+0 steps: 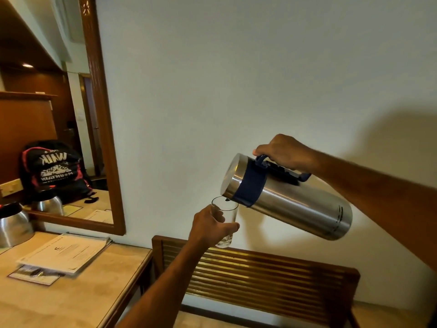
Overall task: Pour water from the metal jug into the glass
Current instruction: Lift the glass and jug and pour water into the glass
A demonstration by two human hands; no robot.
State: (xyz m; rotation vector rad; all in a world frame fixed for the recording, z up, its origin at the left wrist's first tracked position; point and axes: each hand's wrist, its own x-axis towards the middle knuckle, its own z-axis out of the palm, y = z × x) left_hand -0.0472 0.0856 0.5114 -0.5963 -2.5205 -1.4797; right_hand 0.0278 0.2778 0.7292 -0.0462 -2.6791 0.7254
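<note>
right hand (285,153) wrapped round the dark blue handle (283,170) of the metal jug (287,197), fingers curled closed over the top of the grip, knuckles up. jug held in the air, tipped steeply, lid end down and to the left, base up and to the right of the fingers. a dark blue band circles the body just below the lid. small spout at the low edge of the lid sits right over the rim of the glass (225,221), touching or nearly so; cannot tell whether water is running, and no clear water level shows inside

left hand (211,229) holds the glass in the air, below and left of the right hand's fingers. thumb across the near side of the glass at mid-height, other fingers closed round the far side, seen through the clear wall. glass roughly upright, tilted a little, its thick base showing below the thumb. rim stands above the fingertips, under the jug's lid end

below the left hand, a slatted wooden rack (260,273) stands against the pale wall. left of the left forearm, a light-topped table (78,294) carries a stack of printed papers (65,253) and, at the far left edge, a metal kettle (13,227). above the papers a wood-framed mirror (104,129) hangs on the wall; in its reflection a dark backpack with pink trim and white lettering
</note>
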